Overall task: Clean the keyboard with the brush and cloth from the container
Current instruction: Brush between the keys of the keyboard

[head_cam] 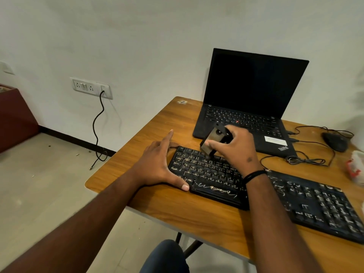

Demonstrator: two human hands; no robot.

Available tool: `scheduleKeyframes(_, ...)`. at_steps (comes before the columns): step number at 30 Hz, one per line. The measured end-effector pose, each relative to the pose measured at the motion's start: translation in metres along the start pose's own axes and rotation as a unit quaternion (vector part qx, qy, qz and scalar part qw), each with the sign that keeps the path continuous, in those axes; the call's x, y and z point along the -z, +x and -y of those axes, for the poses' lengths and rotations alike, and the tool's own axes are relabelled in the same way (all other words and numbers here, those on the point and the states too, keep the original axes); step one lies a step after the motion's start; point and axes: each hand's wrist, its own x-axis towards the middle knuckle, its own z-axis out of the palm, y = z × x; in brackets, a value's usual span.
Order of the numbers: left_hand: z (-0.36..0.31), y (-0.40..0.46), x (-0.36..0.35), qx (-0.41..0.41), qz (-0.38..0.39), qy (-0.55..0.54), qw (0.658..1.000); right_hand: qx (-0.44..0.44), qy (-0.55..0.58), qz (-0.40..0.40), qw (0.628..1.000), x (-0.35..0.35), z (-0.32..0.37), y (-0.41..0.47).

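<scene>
A black keyboard (208, 174) with worn white markings lies across the wooden table (189, 217). My left hand (159, 162) rests at its left end, fingers spread, thumb on the front left corner and index finger raised. My right hand (236, 148) grips a flat brush (211, 141) with a tan and black handle, its bristles down on the upper key rows. No cloth shows that I can make out.
An open black laptop (250, 103) stands behind the keyboard. A black mouse (334, 141) and coiled cables (307, 159) lie at the right. A white and red object (356, 166) sits at the right edge. A wall socket (91, 87) with a hanging cable is to the left.
</scene>
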Motion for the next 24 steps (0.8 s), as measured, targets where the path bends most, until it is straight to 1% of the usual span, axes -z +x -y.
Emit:
scheduleKeyframes(2,0.0,0.0,0.0,0.001,-0.001,0.0,1.0,0.0,-0.016,-0.047,0.999,-0.001,0.002,0.0)
scheduleKeyframes(4,0.0,0.0,0.001,0.0,0.0,-0.001,1.0,-0.009,0.028,-0.071,0.997,0.004,-0.001,0.0)
scheduleKeyframes(5,-0.001,0.0,0.001,-0.001,0.002,-0.002,1.0,-0.009,0.043,-0.061,0.997,0.008,-0.002,-0.001)
scheduleKeyframes(8,-0.001,0.0,0.001,-0.001,0.002,-0.006,1.0,-0.012,0.075,0.046,0.996,0.003,0.004,-0.002)
scheduleKeyframes(10,0.0,0.0,0.001,-0.001,0.003,-0.008,1.0,-0.003,0.092,0.086,0.992,-0.012,0.011,0.0)
scheduleKeyframes(13,-0.001,0.0,0.001,-0.003,0.002,-0.006,1.0,0.012,0.087,0.103,0.991,-0.021,0.016,0.006)
scheduleKeyframes(16,-0.002,0.0,0.002,-0.002,0.005,-0.008,1.0,-0.01,0.05,0.129,0.99,0.002,0.005,0.013)
scheduleKeyframes(19,0.001,0.002,0.001,-0.001,0.002,-0.011,1.0,-0.03,0.07,0.164,0.984,0.02,0.001,0.012)
scheduleKeyframes(21,0.002,0.002,0.001,-0.004,0.0,-0.01,1.0,-0.015,0.072,0.179,0.981,0.009,0.013,0.013)
scheduleKeyframes(24,0.002,0.001,-0.001,-0.015,-0.011,-0.008,1.0,0.046,0.037,0.182,0.981,-0.024,0.038,0.019)
